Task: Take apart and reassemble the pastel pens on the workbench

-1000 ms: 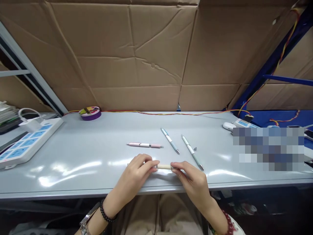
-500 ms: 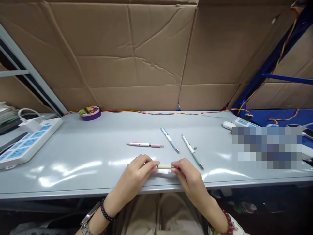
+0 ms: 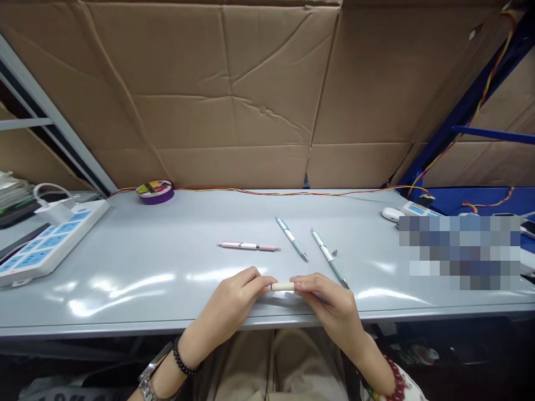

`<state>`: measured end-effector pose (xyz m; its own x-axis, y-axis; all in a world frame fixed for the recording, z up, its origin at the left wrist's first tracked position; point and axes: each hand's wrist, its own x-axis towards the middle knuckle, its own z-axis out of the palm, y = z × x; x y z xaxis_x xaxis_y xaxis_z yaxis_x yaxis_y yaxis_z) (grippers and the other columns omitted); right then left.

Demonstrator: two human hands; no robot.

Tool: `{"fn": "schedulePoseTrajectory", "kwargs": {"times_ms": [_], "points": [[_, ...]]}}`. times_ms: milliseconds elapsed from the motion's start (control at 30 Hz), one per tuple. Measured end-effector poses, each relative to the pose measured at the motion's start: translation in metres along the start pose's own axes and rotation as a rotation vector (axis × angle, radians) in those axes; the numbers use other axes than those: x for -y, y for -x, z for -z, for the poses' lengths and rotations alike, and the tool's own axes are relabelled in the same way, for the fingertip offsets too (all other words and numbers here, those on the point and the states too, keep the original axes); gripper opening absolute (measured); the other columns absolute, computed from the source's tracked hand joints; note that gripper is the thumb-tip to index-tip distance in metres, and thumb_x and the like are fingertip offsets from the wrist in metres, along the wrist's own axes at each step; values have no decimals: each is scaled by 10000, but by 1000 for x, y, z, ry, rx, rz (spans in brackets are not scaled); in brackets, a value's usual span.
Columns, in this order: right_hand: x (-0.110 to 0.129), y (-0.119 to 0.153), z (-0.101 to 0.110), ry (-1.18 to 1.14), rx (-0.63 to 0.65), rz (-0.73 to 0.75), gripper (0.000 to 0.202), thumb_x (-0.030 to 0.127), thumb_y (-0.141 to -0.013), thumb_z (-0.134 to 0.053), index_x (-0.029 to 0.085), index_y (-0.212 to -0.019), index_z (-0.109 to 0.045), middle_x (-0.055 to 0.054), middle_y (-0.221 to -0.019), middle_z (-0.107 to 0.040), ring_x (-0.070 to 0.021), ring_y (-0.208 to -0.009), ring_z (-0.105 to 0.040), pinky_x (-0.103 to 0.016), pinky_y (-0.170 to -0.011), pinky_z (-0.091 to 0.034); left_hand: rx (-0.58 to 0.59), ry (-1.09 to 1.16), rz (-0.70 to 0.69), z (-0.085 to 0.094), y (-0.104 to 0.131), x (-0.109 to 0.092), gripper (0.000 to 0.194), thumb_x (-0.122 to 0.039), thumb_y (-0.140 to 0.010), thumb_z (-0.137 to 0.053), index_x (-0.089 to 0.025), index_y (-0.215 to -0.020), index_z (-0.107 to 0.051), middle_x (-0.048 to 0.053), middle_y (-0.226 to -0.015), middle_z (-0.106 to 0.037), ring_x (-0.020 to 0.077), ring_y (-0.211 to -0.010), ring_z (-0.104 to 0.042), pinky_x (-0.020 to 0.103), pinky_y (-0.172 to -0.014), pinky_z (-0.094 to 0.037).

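left hand (image 3: 239,298) and right hand (image 3: 330,301), both grips closed on cream pen barrel (image 3: 283,287), above table (image 3: 167,250)

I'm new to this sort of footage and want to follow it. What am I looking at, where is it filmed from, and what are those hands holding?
There is no robot here: these are a person's bare hands, filmed by one camera worn on the head, looking forward and down. The left hand and the right hand grip a cream barrel, like part of a pen, between them. On the grey table beyond lie a pink and white pen, a blue and white pen, a green and white pen and a small metallic piece. Farther left are a round purple-sided item and a power strip. A patch at the right is pixelated, so I cannot tell what it hides.
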<state>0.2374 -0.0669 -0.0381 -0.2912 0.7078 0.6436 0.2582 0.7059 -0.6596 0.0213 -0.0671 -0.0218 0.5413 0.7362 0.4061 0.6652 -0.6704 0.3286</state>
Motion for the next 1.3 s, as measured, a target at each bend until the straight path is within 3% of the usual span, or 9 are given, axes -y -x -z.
{"fn": "schedulePoseTrajectory", "kwargs": {"times_ms": [200,333,533,667,967,1033,1100,1167,1300], "points": [[3,-2,3,44,0,-207,65,235,-822,-606,210,-856,-656,-14,-777,-698,-162,-702,-667,-229,-593,-547,-46,73,7,3,1,-3,139,-288,-921,-460,-187,-990,-528,20,-852,-619,147,-753,-593,229,-629,-462],[1,-2,3,44,9,-147,79,230,-832,-595,209,-862,-665,-23,-760,-693,-164,-689,-655,-247,-588,-533,-75,36,-14,0,2,-1,106,-270,-913,-483,-179,-882,-527,5,-778,-610,135,-674,-578,224,-572,-432],[-1,-2,1,30,16,-46,147,140,-859,-537,223,-929,-636,-25,-826,-685,-160,-769,-643,-267,-668,-529,-51,10,-44,0,1,-2,137,-247,-937,-425,-175,-906,-537,16,-776,-625,153,-682,-572,250,-578,-426],[0,-3,2,148,38,-67,93,219,-873,-536,215,-900,-625,-14,-744,-655,-144,-671,-611,-239,-581,-487,-59,1,-57,0,1,-2,146,-255,-941,-425,-178,-911,-546,17,-775,-630,150,-676,-567,248,-581,-429],[2,-5,-1,312,221,-110,426,338,-968,-292,200,-588,-424,23,-528,-426,-125,-503,-428,-248,-486,-358,-38,3,-93,0,1,-1,173,-262,-944,-422,-173,-893,-562,16,-733,-622,146,-654,-555,242,-565,-426],[2,-4,-1,292,214,-123,386,351,-963,-307,199,-660,-492,10,-569,-486,-134,-534,-472,-254,-516,-402,-40,7,-89,1,1,-3,181,-263,-948,-411,-171,-900,-560,19,-744,-629,146,-654,-560,243,-565,-432],[3,-3,-1,234,191,-139,231,368,-930,-407,191,-922,-557,-32,-768,-607,-154,-673,-571,-263,-611,-476,-60,5,-77,2,-1,-4,199,-271,-955,-392,-170,-910,-558,25,-760,-638,143,-653,-568,240,-562,-436],[3,-2,0,182,159,-139,249,342,-898,-489,195,-1097,-514,-64,-953,-635,-170,-820,-613,-270,-710,-506,-82,1,-64,3,-2,-5,223,-286,-961,-375,-169,-914,-560,28,-763,-641,141,-654,-576,236,-563,-439],[1,-1,1,164,104,-124,132,281,-912,-470,208,-929,-580,-38,-833,-658,-159,-751,-627,-250,-647,-506,-63,0,-59,3,-2,-3,214,-291,-957,-386,-176,-912,-561,24,-770,-641,146,-681,-587,238,-578,-447]]}}
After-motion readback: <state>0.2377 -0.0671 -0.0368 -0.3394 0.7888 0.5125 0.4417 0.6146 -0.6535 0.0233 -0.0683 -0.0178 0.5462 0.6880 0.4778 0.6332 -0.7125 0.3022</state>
